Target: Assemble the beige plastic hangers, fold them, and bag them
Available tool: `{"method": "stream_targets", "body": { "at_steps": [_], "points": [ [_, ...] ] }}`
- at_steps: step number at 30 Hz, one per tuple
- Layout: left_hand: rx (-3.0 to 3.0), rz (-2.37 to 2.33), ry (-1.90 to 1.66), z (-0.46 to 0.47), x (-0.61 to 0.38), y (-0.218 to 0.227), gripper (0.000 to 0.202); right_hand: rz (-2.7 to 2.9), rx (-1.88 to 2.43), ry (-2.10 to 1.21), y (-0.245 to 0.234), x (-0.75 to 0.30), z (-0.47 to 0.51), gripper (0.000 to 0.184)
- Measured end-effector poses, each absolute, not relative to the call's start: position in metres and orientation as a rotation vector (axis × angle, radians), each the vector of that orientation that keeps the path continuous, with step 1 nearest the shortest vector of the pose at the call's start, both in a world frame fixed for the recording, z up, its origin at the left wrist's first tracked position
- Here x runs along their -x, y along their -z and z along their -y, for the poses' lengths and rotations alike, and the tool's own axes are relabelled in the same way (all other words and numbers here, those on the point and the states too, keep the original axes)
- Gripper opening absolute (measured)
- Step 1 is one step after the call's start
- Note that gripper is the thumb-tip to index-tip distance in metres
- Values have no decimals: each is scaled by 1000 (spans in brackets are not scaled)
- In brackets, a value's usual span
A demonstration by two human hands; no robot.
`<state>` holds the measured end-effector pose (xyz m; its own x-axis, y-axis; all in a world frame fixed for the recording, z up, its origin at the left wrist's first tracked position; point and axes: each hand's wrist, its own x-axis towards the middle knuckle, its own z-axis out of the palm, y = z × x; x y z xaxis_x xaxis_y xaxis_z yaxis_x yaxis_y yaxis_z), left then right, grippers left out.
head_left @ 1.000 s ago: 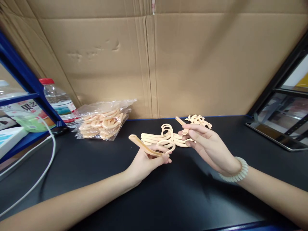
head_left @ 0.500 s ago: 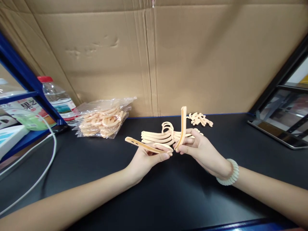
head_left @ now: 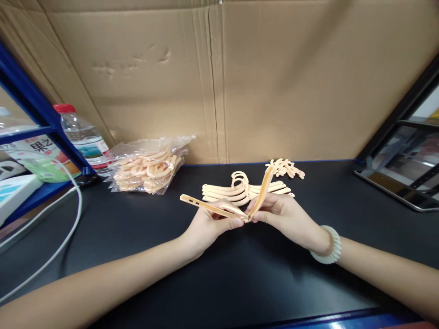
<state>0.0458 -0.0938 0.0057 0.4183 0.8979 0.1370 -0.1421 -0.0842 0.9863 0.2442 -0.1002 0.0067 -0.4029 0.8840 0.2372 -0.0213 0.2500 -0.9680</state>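
Note:
My left hand is closed on a peach-coloured plastic hanger arm with small slots near its outer end. A curved piece, apparently the hanger's hook, shows at the inner end of that arm. Between the fingers and thumb of my right hand is a second hanger arm, tilted up and to the right. The inner ends of both pieces meet between my hands; whether they are locked together I cannot tell. Just behind lie several stacked hangers with their hooks pointing away.
A clear plastic bag of peach pieces lies at the back left, near a red-capped bottle. Small loose pieces are heaped at the back. A white cable curves along the left; a dark-framed stand is at the right.
The right-hand piece has tipped from nearly upright toward the right, and its lower end has come against the left-hand piece. My right hand has shifted slightly left and down.

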Motion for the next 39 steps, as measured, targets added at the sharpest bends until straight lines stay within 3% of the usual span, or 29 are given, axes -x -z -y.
{"method": "stream_targets", "body": {
  "at_steps": [39],
  "points": [
    [-1294, -801, -1112, 98, -50, -2, 10, 1605, 816, -1103, -8, -233, 112, 8]
  ]
}}
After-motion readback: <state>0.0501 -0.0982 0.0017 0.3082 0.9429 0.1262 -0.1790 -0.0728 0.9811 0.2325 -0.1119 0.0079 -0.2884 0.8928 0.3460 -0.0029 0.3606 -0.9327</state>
